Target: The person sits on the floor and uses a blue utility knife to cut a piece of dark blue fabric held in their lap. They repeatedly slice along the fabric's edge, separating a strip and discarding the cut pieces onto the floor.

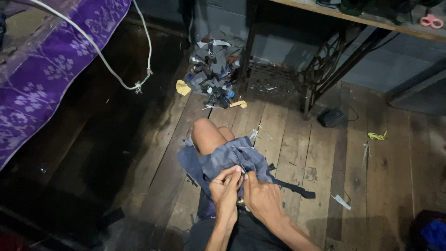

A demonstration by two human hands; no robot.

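Both hands, left hand (225, 188) and right hand (261, 197), have fingers pinched narrow on the blue-grey fabric (232, 160) draped over the knee (206, 135), just ahead of them.

A pile of cloth scraps (214, 69) lies on the wooden floor (288, 148). A purple flowered cloth (51, 69) hangs on the left with a white rope (109, 69) over it. Pink scissors (432, 21) sit on a table (371, 19). A small black box (331, 117) rests below.

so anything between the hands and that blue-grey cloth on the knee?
Nothing visible. Both the left hand and right hand already pinch the blue-grey cloth draped over the knee, fingertips touching it.
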